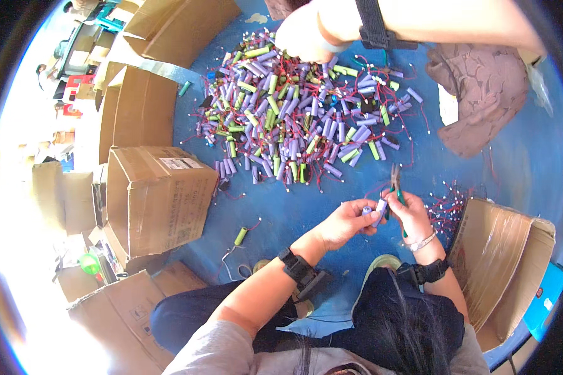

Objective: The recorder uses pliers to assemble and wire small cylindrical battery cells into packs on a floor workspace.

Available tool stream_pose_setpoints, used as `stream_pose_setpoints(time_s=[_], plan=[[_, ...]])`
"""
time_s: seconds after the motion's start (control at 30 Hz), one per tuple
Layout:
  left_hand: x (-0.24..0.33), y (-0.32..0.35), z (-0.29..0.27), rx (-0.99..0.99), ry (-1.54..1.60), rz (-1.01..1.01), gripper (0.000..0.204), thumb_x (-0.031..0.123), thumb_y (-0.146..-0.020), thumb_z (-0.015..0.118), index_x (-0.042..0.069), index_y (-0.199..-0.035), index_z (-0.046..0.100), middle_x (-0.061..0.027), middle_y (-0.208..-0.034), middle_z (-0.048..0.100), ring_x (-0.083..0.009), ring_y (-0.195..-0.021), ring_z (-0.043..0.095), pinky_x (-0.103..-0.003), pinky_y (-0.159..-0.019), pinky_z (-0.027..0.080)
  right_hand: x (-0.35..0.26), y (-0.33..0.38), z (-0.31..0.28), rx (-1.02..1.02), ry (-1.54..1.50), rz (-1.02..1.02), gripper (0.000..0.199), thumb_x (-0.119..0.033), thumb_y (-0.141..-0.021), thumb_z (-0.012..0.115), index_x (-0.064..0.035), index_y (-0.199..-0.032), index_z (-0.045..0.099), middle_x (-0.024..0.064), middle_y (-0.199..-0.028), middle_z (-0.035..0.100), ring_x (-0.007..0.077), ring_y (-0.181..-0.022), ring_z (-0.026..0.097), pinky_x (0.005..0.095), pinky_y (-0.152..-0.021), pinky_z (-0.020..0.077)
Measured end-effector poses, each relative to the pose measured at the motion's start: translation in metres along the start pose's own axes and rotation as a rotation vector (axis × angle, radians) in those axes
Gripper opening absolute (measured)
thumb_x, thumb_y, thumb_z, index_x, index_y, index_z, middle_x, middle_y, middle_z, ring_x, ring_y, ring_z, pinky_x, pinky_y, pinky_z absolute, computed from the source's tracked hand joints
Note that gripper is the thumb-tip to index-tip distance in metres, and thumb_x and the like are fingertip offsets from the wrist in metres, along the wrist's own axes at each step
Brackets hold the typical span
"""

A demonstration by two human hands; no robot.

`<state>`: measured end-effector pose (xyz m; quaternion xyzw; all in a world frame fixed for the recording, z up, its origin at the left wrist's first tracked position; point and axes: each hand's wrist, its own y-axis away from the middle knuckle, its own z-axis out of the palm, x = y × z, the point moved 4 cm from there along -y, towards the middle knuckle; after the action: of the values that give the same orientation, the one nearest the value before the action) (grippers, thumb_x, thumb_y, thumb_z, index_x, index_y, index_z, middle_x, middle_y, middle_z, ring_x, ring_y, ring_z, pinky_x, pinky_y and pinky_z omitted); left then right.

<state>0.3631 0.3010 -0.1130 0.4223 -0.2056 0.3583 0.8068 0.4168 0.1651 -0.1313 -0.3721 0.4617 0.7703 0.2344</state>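
Note:
My left hand [345,222] grips a purple cylindrical battery cell [380,208] in front of my knees. My right hand [413,215] holds green-handled cutters [395,181], whose jaws point up just above the cell. Ahead on the blue floor lies a big heap of purple and green battery cells [300,109] tangled with red wires. Another person's hand [306,34] with a black wrist strap reaches into the far side of that heap from the top edge.
Cardboard boxes stand at my left [159,197] and one open box at my right [503,269], with red wire scraps [447,209] beside it. A single green cell [240,236] lies near my left knee. A brown cloth [481,94] lies at the far right.

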Motion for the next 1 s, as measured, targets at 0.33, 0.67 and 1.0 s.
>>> stream_pose_setpoints(time_s=[0.33,0.67,1.0], plan=[[-0.015,-0.001,0.003,-0.029,-0.062,0.069,0.029,0.025,-0.086,0.05,0.007,-0.108,0.048,-0.001,-0.089,0.057,-0.0054,-0.068,0.046,-0.022,-0.063,0.042,0.002,0.005,0.008,-0.035,-0.187,-0.058,0.023,-0.013,-0.075,0.062,0.0009,-0.092,0.057,0.0025,-0.081,0.058,0.0099,-0.073,0.053,0.0222,-0.066,0.0409],[-0.002,0.002,0.0,0.169,-0.088,0.1,0.022,0.023,-0.083,0.054,0.006,-0.095,0.05,0.0008,-0.077,0.053,-0.0061,-0.06,0.046,-0.021,-0.053,0.038,-0.003,0.001,0.005,0.206,-0.076,-0.27,0.013,-0.006,-0.069,0.066,-0.0012,-0.075,0.055,0.0034,-0.087,0.054,0.009,-0.073,0.05,0.023,-0.066,0.0415],[0.013,0.01,-0.024,0.496,0.297,0.143,0.022,0.021,-0.079,0.061,0.01,-0.092,0.048,0.0021,-0.071,0.049,-0.0067,-0.055,0.041,-0.021,-0.048,0.031,-0.018,0.011,0.013,0.207,0.15,-0.295,0.019,-0.003,-0.07,0.061,0.0001,-0.087,0.053,-0.0027,-0.068,0.05,0.0038,-0.059,0.045,0.0172,-0.054,0.0376]])
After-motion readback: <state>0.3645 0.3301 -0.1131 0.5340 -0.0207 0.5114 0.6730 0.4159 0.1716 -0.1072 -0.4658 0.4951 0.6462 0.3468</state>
